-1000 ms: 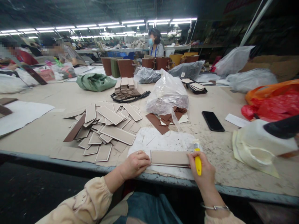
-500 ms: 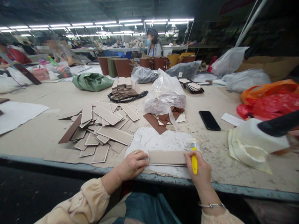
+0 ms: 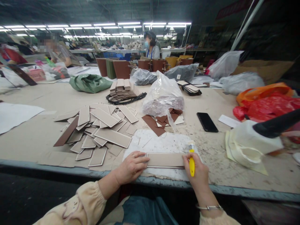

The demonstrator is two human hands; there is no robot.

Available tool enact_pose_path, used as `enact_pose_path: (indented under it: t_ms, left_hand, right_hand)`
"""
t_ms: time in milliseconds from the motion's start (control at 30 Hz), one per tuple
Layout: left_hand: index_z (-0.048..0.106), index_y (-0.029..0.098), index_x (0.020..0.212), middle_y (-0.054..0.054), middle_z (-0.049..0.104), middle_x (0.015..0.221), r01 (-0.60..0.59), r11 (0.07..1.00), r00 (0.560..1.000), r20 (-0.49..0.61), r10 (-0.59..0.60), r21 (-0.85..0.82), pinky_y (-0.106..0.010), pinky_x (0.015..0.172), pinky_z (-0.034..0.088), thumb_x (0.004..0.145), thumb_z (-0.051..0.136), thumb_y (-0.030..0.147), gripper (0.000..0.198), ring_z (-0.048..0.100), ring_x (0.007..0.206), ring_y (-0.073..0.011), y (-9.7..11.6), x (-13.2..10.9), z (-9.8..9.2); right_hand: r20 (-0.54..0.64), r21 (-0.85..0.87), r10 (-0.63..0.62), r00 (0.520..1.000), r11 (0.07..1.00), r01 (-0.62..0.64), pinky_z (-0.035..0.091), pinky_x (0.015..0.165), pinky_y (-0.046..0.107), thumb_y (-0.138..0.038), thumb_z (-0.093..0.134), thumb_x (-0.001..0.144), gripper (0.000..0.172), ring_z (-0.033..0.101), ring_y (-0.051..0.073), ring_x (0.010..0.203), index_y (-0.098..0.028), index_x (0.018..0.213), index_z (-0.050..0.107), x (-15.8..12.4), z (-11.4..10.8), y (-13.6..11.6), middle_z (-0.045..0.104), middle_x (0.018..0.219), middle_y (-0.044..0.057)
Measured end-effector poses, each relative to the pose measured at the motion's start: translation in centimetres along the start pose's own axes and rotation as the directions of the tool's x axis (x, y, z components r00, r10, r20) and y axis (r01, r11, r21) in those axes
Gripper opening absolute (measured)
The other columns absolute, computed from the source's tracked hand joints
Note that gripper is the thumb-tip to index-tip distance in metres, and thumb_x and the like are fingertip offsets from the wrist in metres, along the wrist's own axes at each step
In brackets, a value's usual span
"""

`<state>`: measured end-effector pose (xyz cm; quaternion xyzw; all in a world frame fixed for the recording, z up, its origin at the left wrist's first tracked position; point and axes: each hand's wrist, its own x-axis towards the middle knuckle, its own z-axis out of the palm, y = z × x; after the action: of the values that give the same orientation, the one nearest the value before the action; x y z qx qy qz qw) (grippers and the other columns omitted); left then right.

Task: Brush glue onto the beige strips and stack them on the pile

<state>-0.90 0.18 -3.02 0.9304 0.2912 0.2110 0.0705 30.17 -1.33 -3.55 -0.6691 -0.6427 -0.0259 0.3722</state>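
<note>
A long beige leather strip (image 3: 165,159) lies on a stained white sheet (image 3: 161,143) at the table's near edge. My left hand (image 3: 131,167) rests at the strip's left end, its fingers curled and pressing on it. My right hand (image 3: 197,170) sits at the strip's right end, closed round a small brush with a yellow handle (image 3: 192,162), bristles pointing away from me.
A spread pile of beige strips (image 3: 98,128) lies to the left, brown pieces (image 3: 161,120) and a clear plastic bag (image 3: 162,95) beyond. A black phone (image 3: 207,122) and a cream glue container (image 3: 253,142) lie right. Other people work at far tables.
Both hands stay on the strip ends; the view has drifted slightly, shifting everything a little left in the picture. The brush remains in my right hand.
</note>
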Motion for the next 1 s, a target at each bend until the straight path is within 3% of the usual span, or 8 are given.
enact_pose_path:
  t_ms: [300,1000]
  left_hand:
    - [0.066,0.021,0.098,-0.005,0.066,0.119,0.016,1.000,1.000,-0.009,-0.016,-0.007,-0.046,0.101,0.041,0.087,0.054,0.017,0.017,0.052,0.117,-0.0250,-0.02,-0.10,0.26]
    - [0.067,0.020,0.094,-0.007,0.067,0.114,0.003,0.999,1.000,-0.017,-0.004,-0.046,-0.041,0.096,0.049,0.085,0.052,0.012,0.019,0.055,0.113,-0.0230,0.26,0.54,-0.45]
  right_hand:
    - [0.014,0.020,-0.046,0.999,0.999,0.046,0.037,0.050,0.021,-0.042,0.046,0.093,0.026,0.058,0.013,0.049,-0.022,0.077,0.053,-0.05,-0.06,0.11,0.056,0.059,-0.003]
    - [0.071,-0.018,-0.011,0.997,1.000,0.012,0.040,0.055,0.023,-0.039,0.046,0.092,0.022,0.061,0.014,0.055,-0.023,0.081,0.056,-0.29,0.32,0.46,0.062,0.066,-0.002]
